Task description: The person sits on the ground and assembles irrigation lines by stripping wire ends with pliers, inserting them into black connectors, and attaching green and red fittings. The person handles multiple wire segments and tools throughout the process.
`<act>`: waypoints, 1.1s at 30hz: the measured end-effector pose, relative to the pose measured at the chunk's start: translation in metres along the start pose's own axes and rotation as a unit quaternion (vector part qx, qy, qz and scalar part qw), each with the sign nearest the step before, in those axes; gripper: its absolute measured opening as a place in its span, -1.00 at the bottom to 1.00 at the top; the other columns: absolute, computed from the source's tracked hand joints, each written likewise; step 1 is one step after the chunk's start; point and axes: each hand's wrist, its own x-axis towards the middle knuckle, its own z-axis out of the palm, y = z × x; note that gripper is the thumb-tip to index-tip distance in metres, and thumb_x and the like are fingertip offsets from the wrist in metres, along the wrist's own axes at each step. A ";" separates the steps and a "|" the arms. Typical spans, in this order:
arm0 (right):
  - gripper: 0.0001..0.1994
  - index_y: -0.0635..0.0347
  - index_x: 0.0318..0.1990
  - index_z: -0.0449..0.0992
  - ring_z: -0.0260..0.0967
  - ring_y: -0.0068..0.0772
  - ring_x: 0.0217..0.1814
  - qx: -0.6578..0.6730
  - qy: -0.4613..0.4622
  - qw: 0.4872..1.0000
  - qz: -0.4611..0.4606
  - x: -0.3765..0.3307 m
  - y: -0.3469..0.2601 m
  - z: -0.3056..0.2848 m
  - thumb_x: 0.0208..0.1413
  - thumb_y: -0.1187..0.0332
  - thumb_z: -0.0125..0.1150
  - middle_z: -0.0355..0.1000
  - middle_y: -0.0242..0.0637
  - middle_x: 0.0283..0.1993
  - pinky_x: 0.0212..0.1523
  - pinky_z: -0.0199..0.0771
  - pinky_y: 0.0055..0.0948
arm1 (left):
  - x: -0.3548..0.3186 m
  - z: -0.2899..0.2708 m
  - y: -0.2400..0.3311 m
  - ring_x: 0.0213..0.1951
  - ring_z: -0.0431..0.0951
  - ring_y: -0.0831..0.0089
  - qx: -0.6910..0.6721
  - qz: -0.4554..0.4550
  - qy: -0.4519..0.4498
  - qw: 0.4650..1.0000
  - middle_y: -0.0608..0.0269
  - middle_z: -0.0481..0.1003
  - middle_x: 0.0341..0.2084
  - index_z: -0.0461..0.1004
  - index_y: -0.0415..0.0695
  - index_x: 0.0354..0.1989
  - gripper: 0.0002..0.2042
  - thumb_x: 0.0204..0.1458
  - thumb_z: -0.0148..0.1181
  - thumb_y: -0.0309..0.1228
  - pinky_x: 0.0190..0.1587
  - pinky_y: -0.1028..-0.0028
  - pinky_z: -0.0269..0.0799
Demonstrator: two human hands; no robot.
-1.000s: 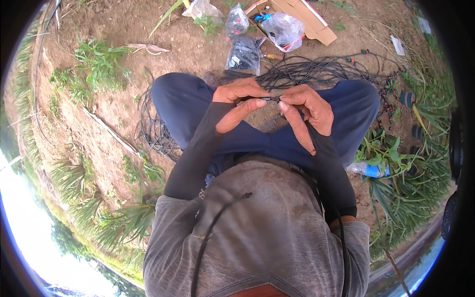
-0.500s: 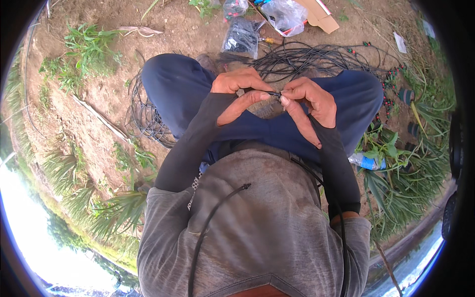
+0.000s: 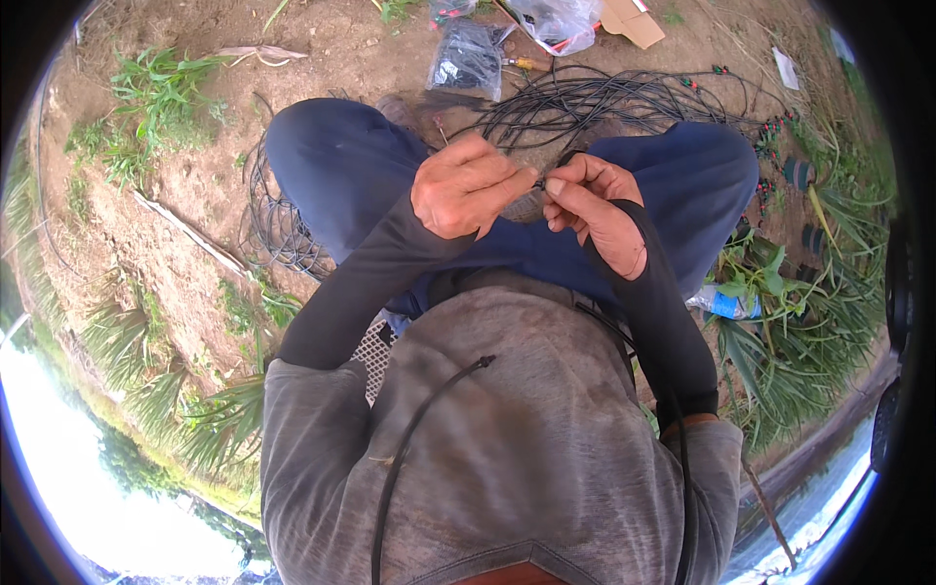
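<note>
My left hand (image 3: pixel 470 188) and my right hand (image 3: pixel 603 203) meet over my lap, fingertips almost touching. Between them is a small black tube-like piece (image 3: pixel 540 183), mostly covered by the fingers. The right thumb and forefinger pinch it, and the left fingers close on its other side. A thin pale stick-like thing with a reddish tip (image 3: pixel 441 129) shows just beyond the left hand; whether that hand holds it I cannot tell. A black hose (image 3: pixel 402 450) with a fitting on its end lies over my grey shirt.
Coils of thin black tubing (image 3: pixel 575 100) lie beyond my knees, with red and green small parts (image 3: pixel 770 132) at right. A clear bag of black pieces (image 3: pixel 468 60), a yellow-handled tool (image 3: pixel 529 64) and a cardboard box (image 3: pixel 632 21) are farther off. A blue-labelled bottle (image 3: pixel 729 303) lies by the right-hand plants.
My left hand has turned so its back faces up, its fingers folded over the black piece. The right hand has shifted slightly left and curled its fingers more. The view has moved a little.
</note>
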 end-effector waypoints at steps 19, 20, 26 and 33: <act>-0.81 0.29 -0.09 0.46 0.43 -0.49 -0.23 0.009 0.023 0.982 -0.186 -0.045 -0.017 -0.163 0.15 0.46 0.10 0.47 -0.23 -0.21 -0.30 0.40 -0.54 | 0.018 0.019 -0.026 -0.51 0.31 0.60 -0.298 -0.472 -0.113 0.822 0.35 0.34 -0.60 0.51 -0.37 -0.23 -0.74 0.18 0.07 -0.36 -0.40 0.60 0.21; -0.84 0.26 -0.14 0.47 0.41 -0.55 -0.32 0.034 0.132 0.965 -0.223 -0.050 -0.003 -0.193 0.19 0.42 0.05 0.47 -0.28 -0.27 -0.36 0.37 -0.58 | 0.016 0.020 -0.033 -0.51 0.31 0.60 -0.301 -0.483 -0.109 0.815 0.36 0.34 -0.61 0.51 -0.37 -0.22 -0.73 0.19 0.06 -0.35 -0.40 0.61 0.20; -0.77 0.29 -0.17 0.48 0.41 -0.52 -0.41 -0.016 0.401 0.916 0.018 0.041 0.214 -0.356 0.08 0.33 0.21 0.47 -0.33 -0.37 -0.39 0.40 -0.50 | 0.018 0.045 -0.051 -0.53 0.29 0.61 -0.307 -0.552 -0.119 0.766 0.36 0.34 -0.62 0.48 -0.36 -0.15 -0.71 0.22 0.01 -0.32 -0.42 0.62 0.20; -0.61 0.21 -0.22 0.55 0.48 -0.04 -0.10 -0.215 0.429 0.848 0.223 0.116 0.322 -0.332 -0.12 0.11 0.32 0.52 -0.03 -0.22 -0.11 0.46 -0.20 | 0.036 0.062 -0.048 -0.53 0.31 0.60 -0.275 -0.595 -0.119 0.746 0.35 0.35 -0.62 0.49 -0.36 -0.15 -0.70 0.20 0.03 -0.32 -0.42 0.62 0.20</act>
